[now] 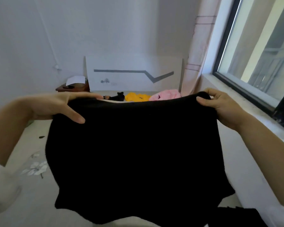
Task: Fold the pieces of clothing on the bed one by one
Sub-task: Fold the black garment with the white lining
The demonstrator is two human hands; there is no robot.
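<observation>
Head view: black garment strung left to right between my two grips

I hold the black garment (134, 145) up in front of me, above the near part of the bed (31, 185). My left grip (56, 105) pinches its upper left corner, with the thumb on the near face and the fingers lying fairly straight along the far side of the edge. My right grip (220, 105) has the upper right corner, fingers curled over the top and thumb pressed on the near face. Both grips are closed on the cloth, and neither has anything else in it.

What matters for the next move is how the cloth lies from my grips. The held edge runs left to right between them at about the same height, sagging slightly in the middle. The rest hangs straight down from that edge towards the bed. I cannot tell whether the uneven lower hem touches the sheet. Neither grip is clearly nearer to the cloth's middle, so I judge the fold is best made by bringing the two corners together or by lowering the piece flat onto the bed.

At the far end of the bed, well apart from my grips, lie a small black piece (118, 97), a yellow garment (138, 97) and a pink garment (166, 95), not yet folded.
</observation>
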